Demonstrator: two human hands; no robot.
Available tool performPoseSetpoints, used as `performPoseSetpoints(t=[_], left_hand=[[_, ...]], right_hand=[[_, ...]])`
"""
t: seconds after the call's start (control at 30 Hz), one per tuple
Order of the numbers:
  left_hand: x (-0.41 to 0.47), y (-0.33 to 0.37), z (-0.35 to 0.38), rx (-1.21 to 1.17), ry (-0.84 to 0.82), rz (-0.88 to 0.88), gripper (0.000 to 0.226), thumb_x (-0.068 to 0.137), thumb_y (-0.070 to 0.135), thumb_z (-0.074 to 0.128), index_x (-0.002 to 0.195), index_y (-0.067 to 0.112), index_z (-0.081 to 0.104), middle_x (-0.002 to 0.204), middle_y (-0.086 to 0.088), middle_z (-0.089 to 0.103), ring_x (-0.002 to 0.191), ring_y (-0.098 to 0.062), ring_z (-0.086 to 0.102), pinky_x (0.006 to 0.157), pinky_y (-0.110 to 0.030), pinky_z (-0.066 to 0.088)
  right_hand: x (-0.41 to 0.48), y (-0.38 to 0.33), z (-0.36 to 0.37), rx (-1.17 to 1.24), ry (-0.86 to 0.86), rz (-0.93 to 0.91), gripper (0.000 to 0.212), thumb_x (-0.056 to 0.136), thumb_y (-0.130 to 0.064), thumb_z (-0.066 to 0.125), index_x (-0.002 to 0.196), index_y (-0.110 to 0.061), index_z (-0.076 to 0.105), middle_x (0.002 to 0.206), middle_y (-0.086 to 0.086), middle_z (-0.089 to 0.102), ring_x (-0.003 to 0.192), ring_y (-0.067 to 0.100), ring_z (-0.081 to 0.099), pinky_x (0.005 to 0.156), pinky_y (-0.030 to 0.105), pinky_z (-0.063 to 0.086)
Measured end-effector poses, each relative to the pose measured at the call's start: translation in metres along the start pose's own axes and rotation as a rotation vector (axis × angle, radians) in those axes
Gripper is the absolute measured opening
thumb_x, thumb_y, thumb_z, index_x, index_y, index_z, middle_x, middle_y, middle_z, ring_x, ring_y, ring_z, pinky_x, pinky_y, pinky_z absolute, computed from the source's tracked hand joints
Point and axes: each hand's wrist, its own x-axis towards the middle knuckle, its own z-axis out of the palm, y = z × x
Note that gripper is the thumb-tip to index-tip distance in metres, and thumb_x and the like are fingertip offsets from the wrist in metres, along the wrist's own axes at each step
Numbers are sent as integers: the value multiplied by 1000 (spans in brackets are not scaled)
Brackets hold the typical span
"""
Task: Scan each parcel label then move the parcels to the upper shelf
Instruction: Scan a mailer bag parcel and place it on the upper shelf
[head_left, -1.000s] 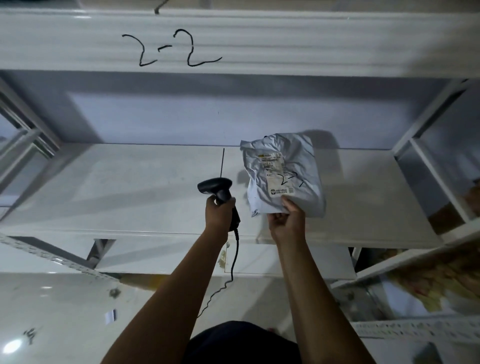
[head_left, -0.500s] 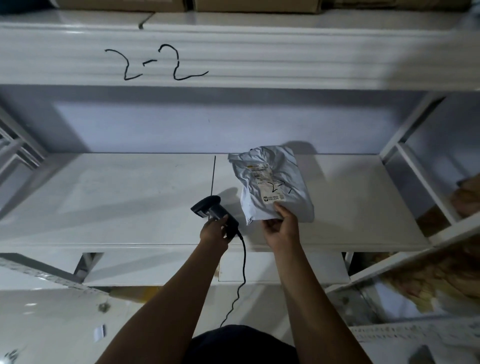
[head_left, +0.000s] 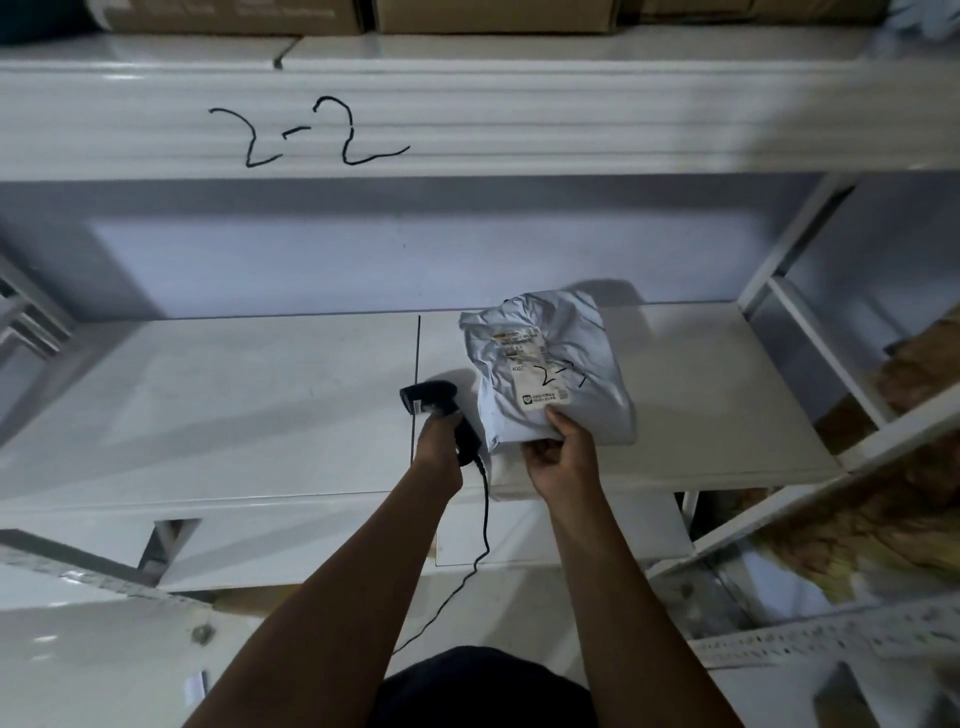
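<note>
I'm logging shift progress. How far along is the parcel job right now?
Looks done: cardboard boxes already sit on the upper shelf. In hand: the right hand holds a grey parcel, label up, over the middle shelf; the left hand grips the scanner. Left: finish scanning, then lift the parcel up.

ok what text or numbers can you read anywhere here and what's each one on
"2-2": handwritten in black marker on the front edge of the upper shelf.
"2-" then a stroke that may be a 1 or 7: handwritten across the label and onto the grey parcel in the right hand.
"A00" and a further character: printed on that label, hard to make out.
Remaining label print: too small to read.
Scanner in the left hand: no legible marking.
</note>
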Motion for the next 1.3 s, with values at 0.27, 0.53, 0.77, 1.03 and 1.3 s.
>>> performPoseSetpoints(t=[0.27, 0.53, 0.77, 1.03, 1.3], left_hand=[[-35, 26, 5, 107, 38, 502, 11, 92, 13, 63, 96, 23, 63, 94, -1, 63, 89, -24, 59, 81, -32, 50], [-91, 96, 20, 775, -32, 1268, 29, 92, 13, 71, 120, 15, 70, 126, -1, 69, 111, -5, 58, 96, -16, 44], [-107, 96, 45, 1415, -394, 1009, 81, 87, 72, 64, 154, 32, 42, 151, 2, 55, 131, -19, 55, 105, -37, 47], [-125, 82, 56, 1400, -637, 617, 46, 81, 71, 72, 109, 35, 66, 110, 14, 67, 101, -9, 62, 81, -27, 46], [-111, 73, 68, 1164, -590, 779, 21, 82, 44, 77, 92, 26, 79, 95, 9, 78, 94, -9, 72, 93, -38, 57]], right_hand=[[-9, 12, -8, -22, -130, -84, 53, 89, 3, 52, 140, -7, 60, 135, 17, 67, 128, 37, 62, 115, 51, 43], [-29, 11, -6, -75, -146, -218, 32, 79, 2, 55, 94, -14, 78, 117, 10, 73, 120, 36, 65, 113, 51, 44], [-67, 24, 3, -165, -349, -159, 47, 84, -2, 40, 122, -16, 63, 108, 1, 77, 112, 28, 65, 88, 42, 53], [-87, 19, -6, -360, -351, -80, 35, 77, 9, 42, 101, -5, 64, 86, 7, 72, 88, 28, 63, 76, 34, 51], [-100, 15, -12, -556, -332, -64, 32, 49, -9, 50, 79, -8, 60, 77, 7, 64, 74, 22, 60, 66, 29, 45]])
